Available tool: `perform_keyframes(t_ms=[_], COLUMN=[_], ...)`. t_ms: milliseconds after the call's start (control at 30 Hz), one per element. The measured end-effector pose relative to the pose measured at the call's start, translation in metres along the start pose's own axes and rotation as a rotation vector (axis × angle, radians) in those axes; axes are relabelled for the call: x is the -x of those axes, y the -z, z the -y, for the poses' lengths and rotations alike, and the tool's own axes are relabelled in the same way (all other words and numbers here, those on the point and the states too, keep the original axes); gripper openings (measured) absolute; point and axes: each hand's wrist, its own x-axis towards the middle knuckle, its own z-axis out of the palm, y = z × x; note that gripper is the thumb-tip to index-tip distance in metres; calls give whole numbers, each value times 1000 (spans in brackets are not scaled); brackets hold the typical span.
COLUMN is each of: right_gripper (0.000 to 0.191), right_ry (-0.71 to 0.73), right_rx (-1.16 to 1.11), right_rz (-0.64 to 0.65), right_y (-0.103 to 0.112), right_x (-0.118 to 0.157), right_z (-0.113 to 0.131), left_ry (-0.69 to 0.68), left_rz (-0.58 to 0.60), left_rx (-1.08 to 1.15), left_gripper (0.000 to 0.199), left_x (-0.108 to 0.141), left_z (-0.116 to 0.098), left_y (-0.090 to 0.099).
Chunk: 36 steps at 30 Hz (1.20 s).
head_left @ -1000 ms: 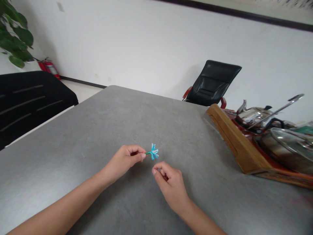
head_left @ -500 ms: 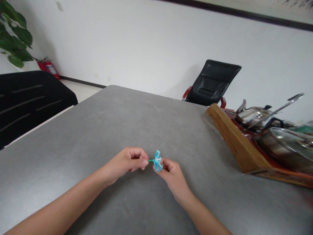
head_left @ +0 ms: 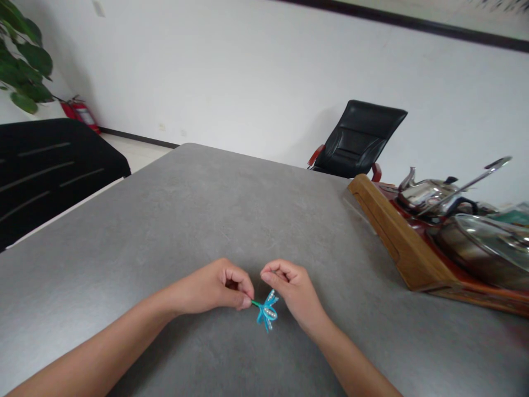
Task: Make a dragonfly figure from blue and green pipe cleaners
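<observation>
Left fingers [head_left: 243,289] pinch blue flower's stem [head_left: 257,304].

1. The scene is bright and evenly lit, with diffuse light and no visible source.
2. The white wall [head_left: 231,71] looks pale and slightly washed out.
3. Soft, faint shadows fall on the grey stone-look tabletop [head_left: 124,220] beneath the left hand [head_left: 212,286] and right hand [head_left: 293,292].
4. Glare streaks the domed glass-and-steel pot lid [head_left: 483,237].
5. Wide-angle distortion bends and tilts the long black wall band [head_left: 413,22] toward the edges.
6. The blue beaded flower [head_left: 268,311] is sharp enough to show its beads.
7. The dark pattern in the top right corner [head_left: 500,6] is blurred.
</observation>
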Motion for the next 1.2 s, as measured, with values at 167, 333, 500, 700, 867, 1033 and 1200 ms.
perform_keyframes(t_ms=[167,333,500,700,867,1033,1200], right_gripper=[19,18,17,15,14,13,16], right_ry=[74,177,312,376,360,267,91], right_rx=[69,191,356,447,464,441,236], right_rz=[-12,-37,-85,-64,-68,-92,-76], right_y=[3,3,-1,-8,-13,-15,-19], right_x=[3,11,22,30,32,30,26], right_z=[11,22,27,26,24,20,14], left_ry=[-7,-35,-55,-53,-62,-65,-43], left_rz=[-63,-155,-325,-437,-469,-468,-481], left_rx=[-207,-328,-393,-378,-289,-161,-65], left_gripper=[15,16,19,19,20,19,19], left_x=[-1,-3,-4,-5,-6,-8,-8], left_z=[3,4,6,7,7,9,4], left_y=[0,0,-1,-1,1,4,3])
